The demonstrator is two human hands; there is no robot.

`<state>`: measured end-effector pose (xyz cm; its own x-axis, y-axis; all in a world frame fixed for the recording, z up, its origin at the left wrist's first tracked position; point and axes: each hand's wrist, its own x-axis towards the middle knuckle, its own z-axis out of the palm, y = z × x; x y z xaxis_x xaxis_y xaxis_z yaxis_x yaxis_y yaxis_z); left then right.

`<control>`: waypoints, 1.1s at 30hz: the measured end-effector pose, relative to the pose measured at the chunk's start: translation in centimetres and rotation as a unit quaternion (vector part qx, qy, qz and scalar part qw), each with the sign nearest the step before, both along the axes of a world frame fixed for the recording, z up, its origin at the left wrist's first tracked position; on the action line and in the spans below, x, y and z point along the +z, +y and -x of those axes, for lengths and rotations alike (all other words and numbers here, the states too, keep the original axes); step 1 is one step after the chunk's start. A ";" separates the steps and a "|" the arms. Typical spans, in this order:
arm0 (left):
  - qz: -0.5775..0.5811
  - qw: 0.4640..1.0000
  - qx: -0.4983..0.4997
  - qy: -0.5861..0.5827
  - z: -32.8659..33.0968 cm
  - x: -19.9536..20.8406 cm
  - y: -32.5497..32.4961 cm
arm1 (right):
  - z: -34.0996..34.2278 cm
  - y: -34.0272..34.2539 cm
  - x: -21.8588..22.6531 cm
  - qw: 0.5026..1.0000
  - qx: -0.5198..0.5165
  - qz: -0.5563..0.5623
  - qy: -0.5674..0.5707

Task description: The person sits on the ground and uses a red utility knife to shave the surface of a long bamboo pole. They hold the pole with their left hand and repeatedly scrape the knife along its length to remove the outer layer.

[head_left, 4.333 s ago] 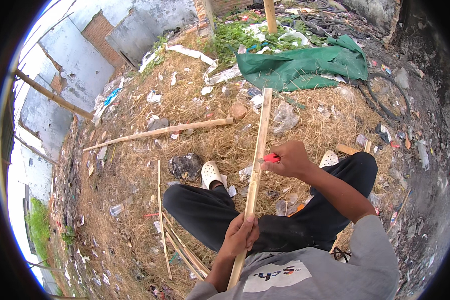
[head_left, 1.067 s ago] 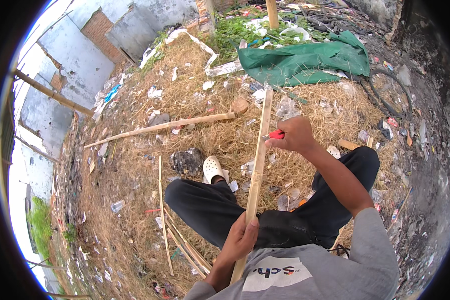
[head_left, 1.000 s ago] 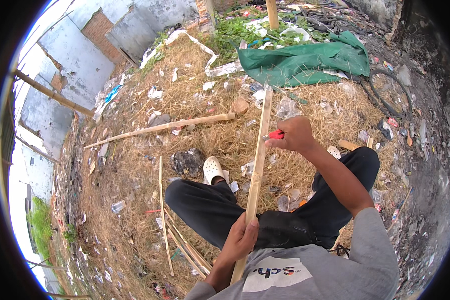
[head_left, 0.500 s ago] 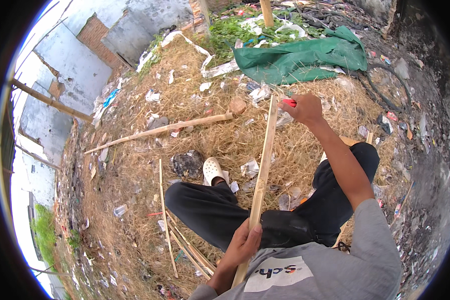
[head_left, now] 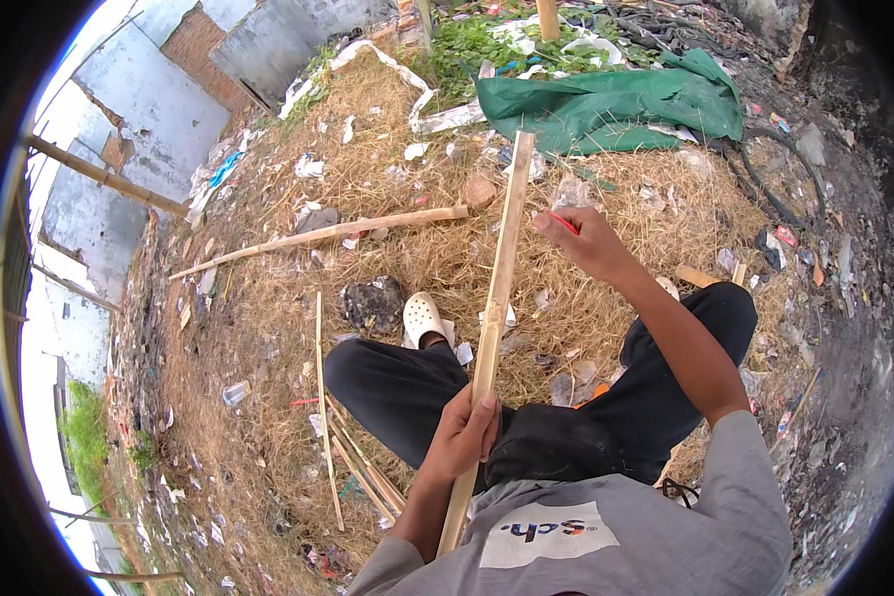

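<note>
A long pale split-bamboo strip [head_left: 502, 268] slants up from beside my body, its far end raised above the dry grass. Low on the strip, my left hand [head_left: 462, 434] is wrapped round it, thumb on top. To the right of its upper part, my right hand [head_left: 588, 246] is closed on a small red-handled tool [head_left: 565, 223]. A gap shows between that tool and the strip. Most of the tool is hidden by my fingers, so its kind cannot be made out.
Several thin bamboo strips [head_left: 368, 472] and a single thin strip [head_left: 323, 397] lie left of my knee. A longer bamboo pole [head_left: 318, 235] lies farther off, near a dark rock [head_left: 372, 303]. Beyond are a green tarp [head_left: 616, 104] and scattered litter. My white clog [head_left: 423, 318] rests on the grass.
My right hand has moved down and slightly left, away from the strip's far end. The strip's upper end has shifted left and up. My left hand has shifted slightly left and up with it.
</note>
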<state>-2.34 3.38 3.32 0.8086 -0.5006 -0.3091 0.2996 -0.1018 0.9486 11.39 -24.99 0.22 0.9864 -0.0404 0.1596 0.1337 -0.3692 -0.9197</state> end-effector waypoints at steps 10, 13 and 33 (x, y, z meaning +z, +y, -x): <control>0.077 0.992 -0.073 0.073 -2.0 -3.1 -2.1 | 0.0 -1.0 3.9 0.931 -0.019 -0.348 0.105; 0.081 0.988 -0.083 0.104 -0.4 -5.9 0.0 | -1.9 -3.1 5.6 0.941 -0.052 -0.323 0.087; 0.285 0.919 -0.083 0.260 -2.0 -4.8 -3.2 | -6.6 -7.6 4.3 0.883 -0.032 -0.463 0.072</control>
<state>-0.29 0.15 -1.47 0.5231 -0.8045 -0.2812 0.7528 0.2816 0.5949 18.03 -32.63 4.49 0.9849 -0.1438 -0.0967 -0.0022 0.5476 -0.8367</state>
